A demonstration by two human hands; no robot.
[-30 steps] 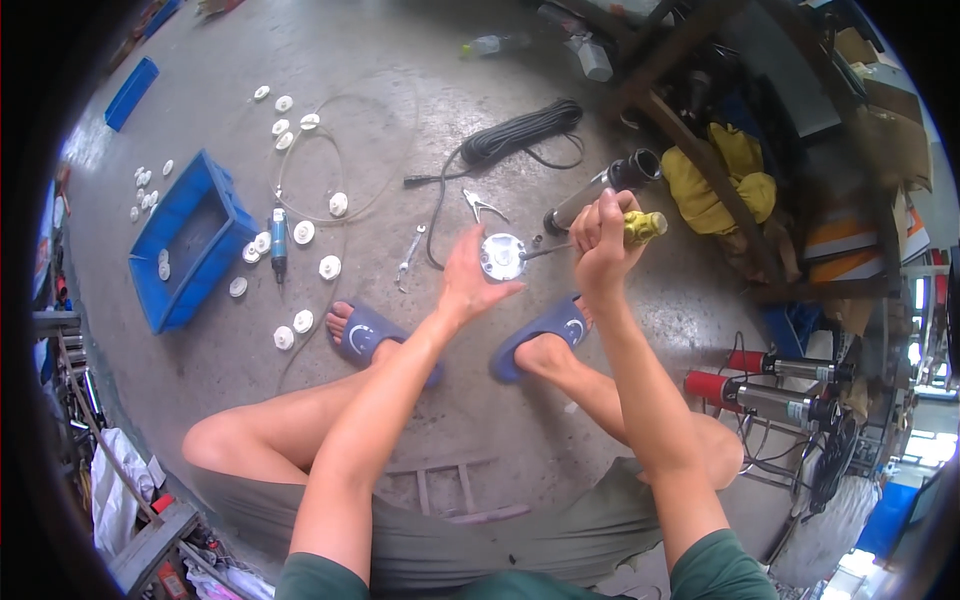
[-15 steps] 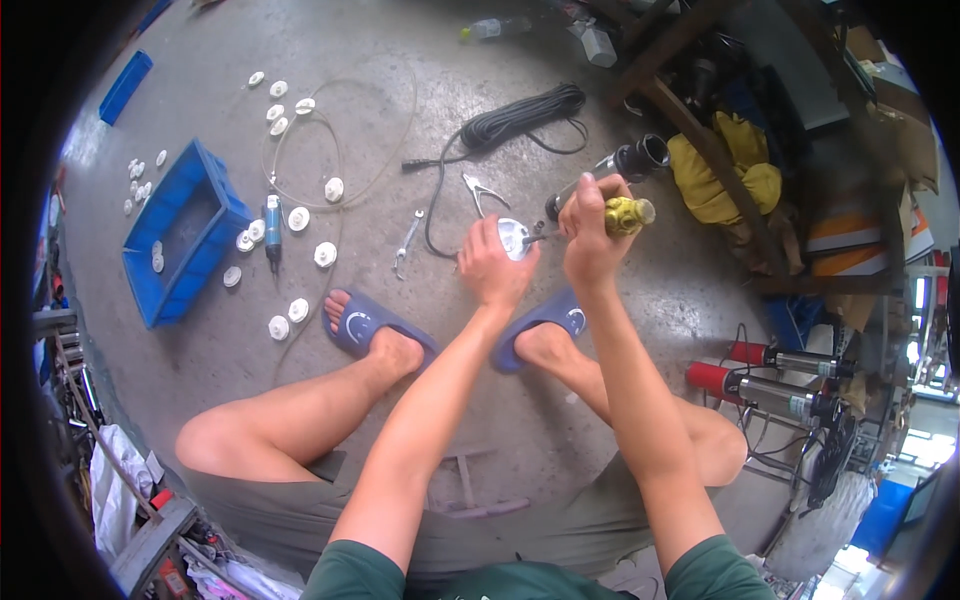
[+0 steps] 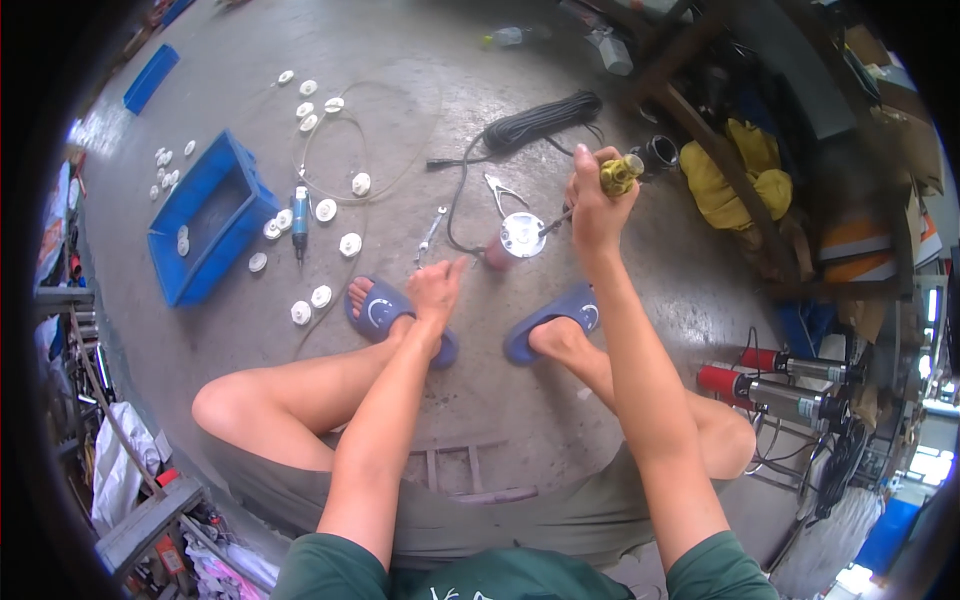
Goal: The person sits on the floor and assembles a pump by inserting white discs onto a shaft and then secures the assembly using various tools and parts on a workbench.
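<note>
My right hand (image 3: 600, 205) is closed round a yellow-green knobbed piece (image 3: 621, 175), whose top sticks out above the fist. From beneath that fist a dark, thin length runs to the pale metal top of a reddish upright cylinder (image 3: 522, 237). My left hand (image 3: 435, 292) hovers over the left slipper, apart from the cylinder; its thumb stands off from the loosely bent fingers, and nothing shows in it. Beyond the cylinder lie pliers (image 3: 503, 192), with a wrench (image 3: 431, 234) to their left. A black cable coil (image 3: 545, 122) rests farther back.
At left sit a blue bin (image 3: 165, 268), a blue electric screwdriver (image 3: 300, 225) and several white round parts (image 3: 350, 245). A dark metal frame (image 3: 715, 165) with yellow gloves (image 3: 740, 185) stands at right. Red-and-silver cylinders (image 3: 790, 398) lie near my right knee.
My left hand has come off the metal top and drawn back to the left, uncovering the cylinder. My right hand keeps hold of the knobbed piece and has risen slightly. The view has shifted slightly.
</note>
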